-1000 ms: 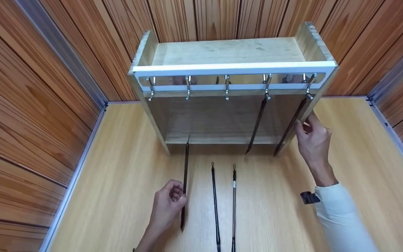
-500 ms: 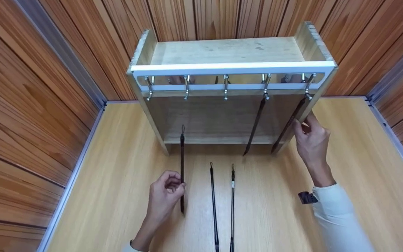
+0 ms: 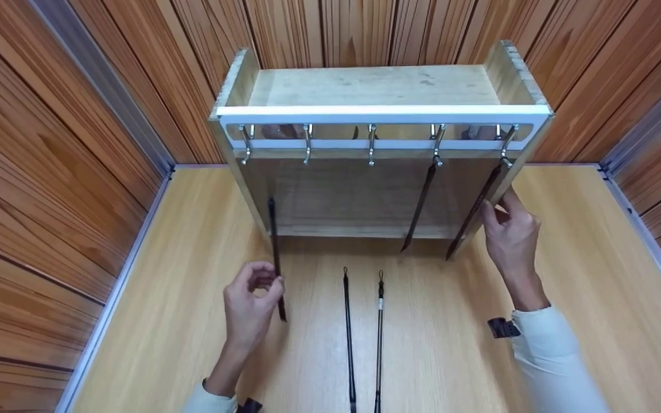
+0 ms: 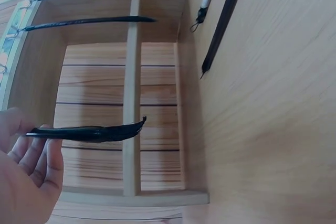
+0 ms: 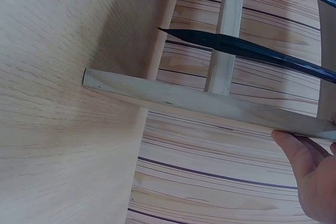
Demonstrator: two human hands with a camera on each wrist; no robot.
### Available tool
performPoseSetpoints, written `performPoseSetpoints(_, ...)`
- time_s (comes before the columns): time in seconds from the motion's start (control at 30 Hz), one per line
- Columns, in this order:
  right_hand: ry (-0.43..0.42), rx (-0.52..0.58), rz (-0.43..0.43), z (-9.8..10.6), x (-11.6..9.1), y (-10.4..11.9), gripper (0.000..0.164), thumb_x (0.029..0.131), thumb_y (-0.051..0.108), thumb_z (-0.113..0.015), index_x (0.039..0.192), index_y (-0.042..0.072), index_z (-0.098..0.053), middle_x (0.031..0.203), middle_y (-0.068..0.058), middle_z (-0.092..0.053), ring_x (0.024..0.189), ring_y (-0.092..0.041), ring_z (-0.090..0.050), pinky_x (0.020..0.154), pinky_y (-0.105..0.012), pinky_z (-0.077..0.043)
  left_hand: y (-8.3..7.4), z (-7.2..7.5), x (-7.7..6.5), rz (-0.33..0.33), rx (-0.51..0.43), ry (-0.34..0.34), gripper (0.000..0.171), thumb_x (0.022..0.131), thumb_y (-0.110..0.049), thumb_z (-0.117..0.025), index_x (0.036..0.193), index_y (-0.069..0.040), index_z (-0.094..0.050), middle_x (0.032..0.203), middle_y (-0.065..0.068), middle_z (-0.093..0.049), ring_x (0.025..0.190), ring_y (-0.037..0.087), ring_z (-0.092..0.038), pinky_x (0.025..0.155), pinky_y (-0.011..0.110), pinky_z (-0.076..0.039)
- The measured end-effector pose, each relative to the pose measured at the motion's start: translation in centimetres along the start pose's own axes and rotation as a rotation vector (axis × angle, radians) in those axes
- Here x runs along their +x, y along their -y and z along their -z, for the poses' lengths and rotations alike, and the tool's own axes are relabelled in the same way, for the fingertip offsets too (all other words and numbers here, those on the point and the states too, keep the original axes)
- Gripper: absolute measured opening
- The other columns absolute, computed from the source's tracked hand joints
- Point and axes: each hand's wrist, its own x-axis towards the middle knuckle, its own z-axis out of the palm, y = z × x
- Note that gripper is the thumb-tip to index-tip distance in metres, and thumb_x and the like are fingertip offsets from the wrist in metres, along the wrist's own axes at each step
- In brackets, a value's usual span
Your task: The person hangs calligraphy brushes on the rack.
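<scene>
My left hand [image 3: 247, 310] pinches a dark calligraphy brush [image 3: 275, 241] between thumb and fingers, in front of the left side of a wooden rack [image 3: 241, 195]. The brush stands nearly upright, its bristles downward; the left wrist view shows its black bristle head [image 4: 110, 132] up close. With my right hand [image 3: 514, 246] I grip the rack's right side panel [image 5: 210, 103], near its front edge. Two brushes hang from the rack's right hooks: one dark brush [image 3: 418, 209] and another [image 3: 473, 212] beside the panel. The leftmost hooks carry nothing.
Two more brushes lie on the wooden table, a black one [image 3: 349, 338] and one with a white band [image 3: 380, 344], loops toward the rack. A white rail [image 3: 385, 112] with several metal hooks [image 3: 372, 146] spans the rack's front. Wood-patterned walls [image 3: 38, 172] surround the table.
My left hand has moved left and up toward the rack, carrying the brush to its left side. The right hand keeps its grip on the side panel.
</scene>
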Motion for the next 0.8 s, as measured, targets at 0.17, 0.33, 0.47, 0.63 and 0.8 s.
performPoseSetpoints(0.17,-0.024,0.018,-0.003,0.2,0.2,0.2,0.027,0.092,-0.005,-0.061,0.119,-0.005,-0.067,0.109,-0.019,-0.071,0.105,-0.029,-0.068,0.078,-0.013,-0.05,-0.1,0.2,1.3,-0.058,-0.01,-0.072,0.021,0.081,0.017,-0.066,0.097,0.005,-0.063,0.085,0.007,-0.068,0.072,0.016,-0.062,0.066,0.021,-0.052)
performPoseSetpoints(0.33,-0.038,0.019,0.0,0.1,0.3,0.1,0.025,0.091,-0.008,-0.06,0.116,-0.009,-0.066,0.108,-0.023,-0.07,0.104,-0.03,-0.068,0.078,-0.012,-0.05,0.1,0.4,2.1,-0.079,-0.01,-0.134,0.018,0.08,0.016,-0.065,0.096,0.006,-0.063,0.084,0.013,-0.068,0.071,0.017,-0.062,0.065,0.02,-0.051)
performPoseSetpoints(0.47,-0.041,0.006,0.014,-0.1,0.3,0.0,0.025,0.091,-0.009,-0.06,0.116,-0.01,-0.065,0.109,-0.024,-0.07,0.105,-0.03,-0.067,0.079,-0.012,-0.049,0.1,0.5,2.1,-0.055,0.011,-0.16,0.019,0.081,0.014,-0.067,0.097,0.007,-0.063,0.085,0.014,-0.069,0.071,0.017,-0.063,0.065,0.019,-0.051)
performPoseSetpoints(0.63,-0.02,-0.003,0.018,0.0,0.2,0.0,0.029,0.093,-0.004,-0.063,0.121,-0.005,-0.066,0.112,-0.017,-0.071,0.106,-0.029,-0.067,0.079,-0.012,-0.049,0.3,0.5,2.0,-0.023,0.02,-0.179,0.018,0.081,0.013,-0.068,0.097,0.006,-0.063,0.084,0.015,-0.068,0.071,0.017,-0.062,0.064,0.018,-0.05)
performPoseSetpoints(0.8,-0.011,0.005,-0.002,-0.1,0.1,0.1,0.03,0.094,0.0,-0.063,0.124,-0.002,-0.066,0.115,-0.013,-0.071,0.108,-0.031,-0.066,0.08,-0.013,-0.049,0.4,0.6,2.4,-0.007,0.015,-0.165,0.018,0.08,0.013,-0.068,0.096,0.006,-0.063,0.085,0.012,-0.068,0.072,0.018,-0.063,0.064,0.019,-0.051)
